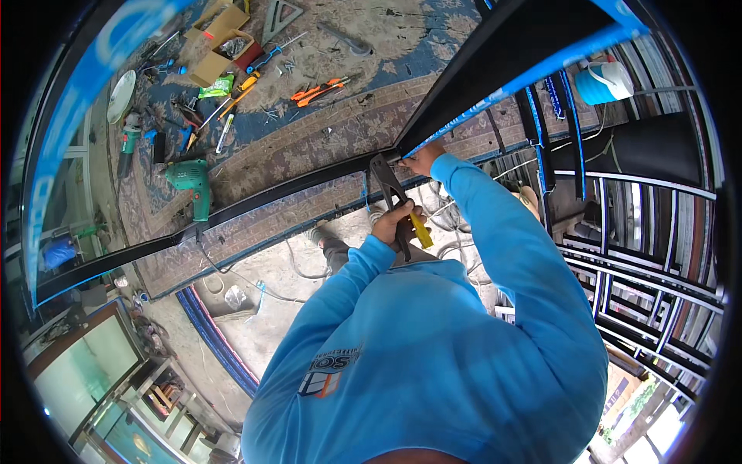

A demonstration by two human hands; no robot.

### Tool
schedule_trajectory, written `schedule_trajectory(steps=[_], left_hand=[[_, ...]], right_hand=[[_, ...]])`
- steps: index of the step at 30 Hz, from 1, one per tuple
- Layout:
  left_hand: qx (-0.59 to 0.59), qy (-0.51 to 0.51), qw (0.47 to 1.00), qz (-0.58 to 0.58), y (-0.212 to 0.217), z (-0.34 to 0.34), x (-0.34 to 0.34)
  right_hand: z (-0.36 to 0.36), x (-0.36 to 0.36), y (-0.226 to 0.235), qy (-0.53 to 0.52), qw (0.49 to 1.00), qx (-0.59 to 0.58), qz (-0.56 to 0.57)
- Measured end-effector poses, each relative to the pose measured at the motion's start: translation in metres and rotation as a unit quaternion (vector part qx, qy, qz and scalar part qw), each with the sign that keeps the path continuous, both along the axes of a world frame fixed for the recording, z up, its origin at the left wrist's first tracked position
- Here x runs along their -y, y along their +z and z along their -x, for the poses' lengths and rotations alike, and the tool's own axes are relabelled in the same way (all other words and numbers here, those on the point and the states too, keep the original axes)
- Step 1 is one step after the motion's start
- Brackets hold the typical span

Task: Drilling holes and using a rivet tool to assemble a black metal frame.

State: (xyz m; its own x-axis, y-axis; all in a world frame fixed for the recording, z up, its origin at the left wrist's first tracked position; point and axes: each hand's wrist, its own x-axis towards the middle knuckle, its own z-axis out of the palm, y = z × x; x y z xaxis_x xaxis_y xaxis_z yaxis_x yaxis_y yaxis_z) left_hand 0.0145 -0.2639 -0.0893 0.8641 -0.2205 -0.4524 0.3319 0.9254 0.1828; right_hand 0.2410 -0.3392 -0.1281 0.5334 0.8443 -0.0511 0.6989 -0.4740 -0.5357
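A person in a bright blue long-sleeved shirt [433, 348], seen from above w/ a fisheye head cam, works at the corner joint of a black metal frame [464, 85]. The left hand [396, 217] is wrapped tight around the handles of a pair of black pliers [390, 197] w/ a yellow grip end poking out below the fist; the pliers' jaws point up and reach the corner where two frame bars meet. The right hand [423, 159] is at that same corner, fingers curled against the underside of the frame, just beside the pliers' head; whether it pinches anything small can't be told. Blue protective film runs along the frame's edges.

Below and beyond the frame lies a worn patterned carpet [325, 131], blue and brown, strewn w/ tools: a green power drill [191, 182] near the long bar, orange-handled cutters [318, 90], a screwdriver [265, 56] w/ blue and red handle, an open cardboard box [220, 48], a metal square [280, 15] at the top edge. A green-bodied grinder [128, 143] lies farther left, beside a white plate-like disc [120, 96].

At right, stacked black frame sections [649, 263] w/ blue film fill the area, and a blue jug [603, 82] w/ white lid sits up near the top right. Bare concrete floor [263, 271] w/ loose cable shows under the person's left arm.
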Motion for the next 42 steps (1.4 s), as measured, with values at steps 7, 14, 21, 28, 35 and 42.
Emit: schedule_trajectory(steps=[7,14,21,28,35,42], left_hand=[[-0.087,0.002,0.991,-0.097,-0.014,-0.002,-0.002],[-0.018,-0.349,0.862,-0.368,0.009,0.015,-0.082],[-0.035,-0.038,0.993,-0.103,-0.001,0.009,-0.011],[-0.12,0.072,0.987,-0.085,0.004,0.003,0.008],[-0.094,-0.392,0.71,-0.577,0.044,0.14,-0.13],[-0.106,-0.466,0.484,-0.733,0.19,0.217,-0.255]], right_hand=[[0.0,0.0,-0.003,0.022,0.998,0.045,-0.04],[-0.002,0.0,-0.006,0.018,0.999,0.021,-0.045],[-0.001,-0.001,-0.007,0.014,0.999,0.032,-0.007],[-0.001,0.0,-0.009,0.029,0.996,0.088,-0.017],[0.002,0.003,-0.007,0.034,0.998,0.048,-0.036],[-0.006,0.0,-0.006,0.051,0.997,0.044,-0.043]])
